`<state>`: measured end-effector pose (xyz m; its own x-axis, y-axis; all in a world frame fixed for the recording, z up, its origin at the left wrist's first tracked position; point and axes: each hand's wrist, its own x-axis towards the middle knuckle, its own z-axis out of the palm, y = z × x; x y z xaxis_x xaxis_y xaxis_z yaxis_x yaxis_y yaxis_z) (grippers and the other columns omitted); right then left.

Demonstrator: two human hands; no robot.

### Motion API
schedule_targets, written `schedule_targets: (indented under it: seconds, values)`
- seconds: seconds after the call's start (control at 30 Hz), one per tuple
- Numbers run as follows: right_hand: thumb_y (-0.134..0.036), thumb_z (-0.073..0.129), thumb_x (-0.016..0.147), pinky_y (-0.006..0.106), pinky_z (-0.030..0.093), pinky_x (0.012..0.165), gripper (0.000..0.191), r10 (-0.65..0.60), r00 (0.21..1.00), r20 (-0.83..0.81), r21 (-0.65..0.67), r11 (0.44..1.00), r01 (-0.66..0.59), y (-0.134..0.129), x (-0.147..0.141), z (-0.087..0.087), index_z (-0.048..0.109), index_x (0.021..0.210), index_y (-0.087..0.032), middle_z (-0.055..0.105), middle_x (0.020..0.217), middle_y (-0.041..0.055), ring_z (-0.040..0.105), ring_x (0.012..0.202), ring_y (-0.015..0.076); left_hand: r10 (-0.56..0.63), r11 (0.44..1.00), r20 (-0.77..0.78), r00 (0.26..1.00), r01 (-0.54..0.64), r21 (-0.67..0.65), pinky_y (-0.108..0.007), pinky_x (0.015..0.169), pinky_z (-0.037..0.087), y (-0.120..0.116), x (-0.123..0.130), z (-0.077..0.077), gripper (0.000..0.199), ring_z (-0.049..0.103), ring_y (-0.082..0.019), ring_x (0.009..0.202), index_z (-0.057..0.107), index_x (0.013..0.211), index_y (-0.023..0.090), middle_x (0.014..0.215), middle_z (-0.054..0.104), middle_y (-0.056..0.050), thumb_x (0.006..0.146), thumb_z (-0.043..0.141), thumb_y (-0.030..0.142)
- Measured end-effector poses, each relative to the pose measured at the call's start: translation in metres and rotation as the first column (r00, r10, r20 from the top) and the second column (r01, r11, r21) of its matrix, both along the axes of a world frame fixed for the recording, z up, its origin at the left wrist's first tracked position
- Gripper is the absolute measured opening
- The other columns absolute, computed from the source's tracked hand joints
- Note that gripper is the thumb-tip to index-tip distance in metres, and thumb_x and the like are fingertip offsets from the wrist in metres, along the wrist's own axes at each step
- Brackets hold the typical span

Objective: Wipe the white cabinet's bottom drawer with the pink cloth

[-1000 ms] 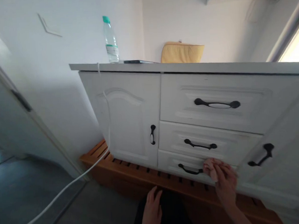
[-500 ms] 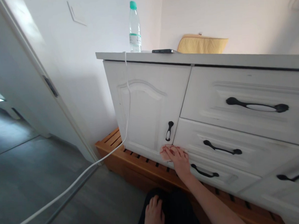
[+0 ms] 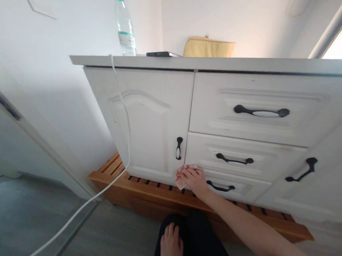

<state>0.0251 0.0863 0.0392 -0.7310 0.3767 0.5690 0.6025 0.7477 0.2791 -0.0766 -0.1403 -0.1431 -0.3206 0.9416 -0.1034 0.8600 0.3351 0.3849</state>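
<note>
White room, grey floor, a white cabinet (image 3: 147, 117) w/ black handles standing on a slatted wooden platform (image 3: 151, 190). On top: water bottle (image 3: 125, 27), a dark phone (image 3: 160, 54), a yellow cushion (image 3: 208, 47). A white cable (image 3: 121, 107) hangs down over the left door & trails across the floor.

Right hand (image 3: 194, 179) is stretched out to the bottom edge of the cabinet, where the left door meets the lowest drawer (image 3: 243, 187). Fingers are bent & pressed flat over a small pale pinkish cloth (image 3: 181, 183), pinning it against the white front just below the door handle (image 3: 179, 148). Left hand (image 3: 171, 245) rests on the dark-clad knee, fingers loosely spread, holding nothing.

Judging by the grip, this looks like wiping the cabinet front. To do it well: keep the cloth flat under all fingertips, not bunched; even pressure; short overlapping strokes along the lower edge & into the seam btw door and drawer, where dirt prob. collects. Work round the handle base rather than over it. Watch the cable nearby so the arm doesn't snag it. The raised panel mouldings likely need a fingertip pushed into the groove.
</note>
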Motion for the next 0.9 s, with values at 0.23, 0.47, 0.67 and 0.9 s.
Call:
schedule_targets:
  seconds: [0.23, 0.47, 0.67, 0.9]
  values:
    - [-0.017, 0.06, 0.095, 0.036, 0.034, 0.084, 0.027, -0.101, 0.994, -0.05, 0.016, 0.995, 0.102, -0.01, 0.12, -0.004, 0.075, 0.114, -0.031, 0.077, 0.11, -0.002, 0.057, 0.106, 0.019, -0.038, 0.999, 0.026, 0.999, 0.039, -0.036, -0.033, 0.113, 0.036, -0.004, -0.013, -0.004, 0.049, 0.048, -0.021, 0.138, 0.065, 0.133, 0.025, 0.147, 0.058, -0.006, 0.092, 0.038, 0.018]
    - [-0.008, 0.057, 0.089, 0.042, 0.039, 0.097, 0.05, -0.359, 0.933, 0.038, -0.022, 0.933, 0.36, -0.024, 0.272, -0.021, 0.071, 0.127, -0.036, 0.073, 0.122, 0.0032, 0.055, 0.117, 0.0257, -0.075, 0.996, -0.023, 0.997, 0.074, -0.056, -0.036, 0.113, 0.038, 0.0, -0.005, 0.01, 0.051, 0.048, -0.023, 0.139, 0.064, 0.134, 0.023, 0.148, 0.057, -0.007, 0.094, 0.033, 0.015]
    - [-0.007, 0.049, 0.083, 0.042, 0.051, 0.09, 0.055, -0.419, 0.902, -0.101, -0.231, 0.892, 0.389, -0.049, 0.348, -0.051, 0.073, 0.125, -0.034, 0.07, 0.112, 0.0066, 0.062, 0.103, 0.0256, -0.087, 0.989, -0.074, 0.993, 0.077, -0.127, -0.036, 0.113, 0.039, 0.003, -0.004, 0.007, 0.052, 0.046, -0.023, 0.142, 0.061, 0.137, 0.023, 0.152, 0.054, -0.007, 0.094, 0.034, 0.014]
    - [-0.019, 0.05, 0.089, 0.048, 0.053, 0.089, 0.039, -0.42, 0.808, -0.413, -0.08, 0.9, 0.428, -0.034, 0.295, -0.007, 0.067, 0.124, -0.02, 0.063, 0.116, 0.0167, 0.06, 0.104, 0.0307, -0.069, 0.995, -0.092, 0.993, 0.062, -0.072, -0.037, 0.113, 0.037, 0.003, 0.003, 0.004, 0.051, 0.048, -0.023, 0.138, 0.062, 0.134, 0.023, 0.148, 0.057, -0.007, 0.093, 0.035, 0.012]
